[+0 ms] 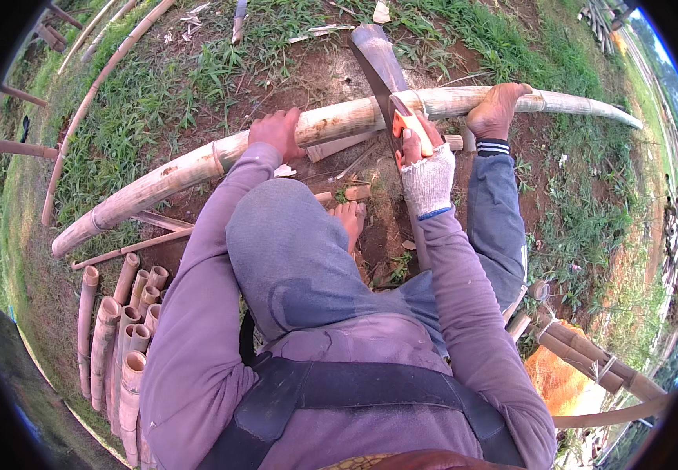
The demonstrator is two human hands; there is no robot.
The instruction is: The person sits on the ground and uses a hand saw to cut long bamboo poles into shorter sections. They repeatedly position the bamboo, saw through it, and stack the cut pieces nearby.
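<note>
- Bamboo pole [340, 119] — left hand [276, 131] clamps it, bare foot [496, 111] rests on it
- Handsaw [388, 106] — gloved right hand [427, 166] grips its orange handle [412, 128], blade [372, 77] across the pole

The left grip [276, 133], bare, is wrapped over a long bamboo pole [339, 119], while the right grip [428, 166], in a pale knit glove with fingers exposed, holds the orange handle of a saw [378, 86] whose blade crosses the pole, cut depth not discernible. A bare right foot [497, 111] rests on the pole right of the saw; a log [380, 53] passes beneath. Cut tubes [131, 376] are grouped lower left, an orange sack [552, 372] lower right.
</note>
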